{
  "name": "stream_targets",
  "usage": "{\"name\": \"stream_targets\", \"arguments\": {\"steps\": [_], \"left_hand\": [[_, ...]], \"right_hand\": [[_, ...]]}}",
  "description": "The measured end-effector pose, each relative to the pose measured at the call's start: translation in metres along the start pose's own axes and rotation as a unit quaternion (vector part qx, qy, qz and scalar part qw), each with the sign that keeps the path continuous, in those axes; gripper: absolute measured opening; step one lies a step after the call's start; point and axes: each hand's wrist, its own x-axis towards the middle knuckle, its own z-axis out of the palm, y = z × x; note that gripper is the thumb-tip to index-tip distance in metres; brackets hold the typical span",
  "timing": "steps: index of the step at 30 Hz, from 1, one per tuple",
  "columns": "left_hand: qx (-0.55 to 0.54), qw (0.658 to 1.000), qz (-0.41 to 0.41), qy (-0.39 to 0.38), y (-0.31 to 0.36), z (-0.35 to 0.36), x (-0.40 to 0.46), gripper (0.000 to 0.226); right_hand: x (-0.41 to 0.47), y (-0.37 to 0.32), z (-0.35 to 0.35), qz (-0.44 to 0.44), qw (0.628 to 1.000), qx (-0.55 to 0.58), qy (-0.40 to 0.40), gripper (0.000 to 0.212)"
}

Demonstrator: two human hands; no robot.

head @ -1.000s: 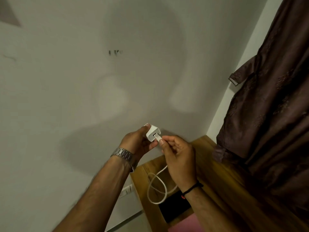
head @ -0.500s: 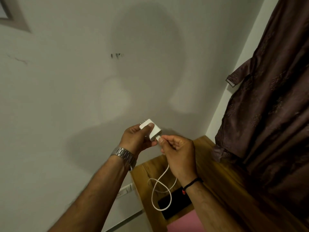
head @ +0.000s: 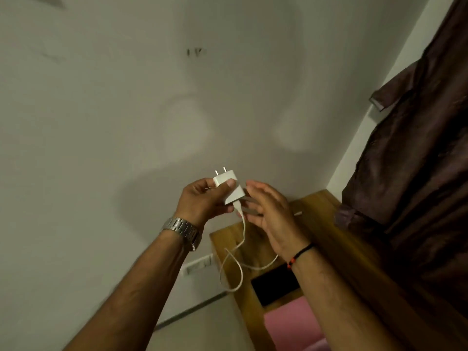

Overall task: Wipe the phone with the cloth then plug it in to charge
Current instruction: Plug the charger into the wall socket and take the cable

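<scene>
My left hand (head: 202, 201) grips a white charger adapter (head: 229, 187) with its two metal prongs pointing up. A white cable (head: 239, 254) is plugged into the adapter's lower end and hangs down in a loop toward the wooden table (head: 316, 206). My right hand (head: 271, 211) is just right of the adapter with its fingers spread and nothing in them. The black phone (head: 276, 283) lies flat on the table below my right wrist. A pink cloth (head: 291, 323) lies in front of the phone.
A white wall socket strip (head: 198, 264) sits low on the grey wall, left of the table. A dark brown garment (head: 417, 173) hangs at the right, over the table's far side.
My right hand has let go of the cable plug, which now sits in the adapter, and its fingers have spread. My left hand has turned the adapter so the prongs point up.
</scene>
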Motion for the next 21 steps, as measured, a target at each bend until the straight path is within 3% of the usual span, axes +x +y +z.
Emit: {"name": "stream_targets", "arguments": {"steps": [4,10,15,21], "left_hand": [[-0.017,0.998,-0.043,0.034,-0.025,-0.035,-0.015,0.037],[-0.059,0.981,-0.155,0.099,-0.088,-0.105,-0.035,0.015],[-0.078,0.957,-0.238,0.146,-0.155,-0.144,-0.042,0.024],[-0.061,0.93,-0.306,0.196,-0.248,-0.166,-0.032,0.022]], "right_hand": [[-0.002,0.029,0.03,0.013,0.999,-0.048,-0.022,0.032],[-0.001,0.12,0.064,0.14,0.988,-0.057,-0.006,0.027],[-0.005,0.203,0.081,0.215,0.97,-0.113,-0.009,0.016],[0.003,0.292,0.079,0.302,0.929,-0.216,0.008,0.024]]}}
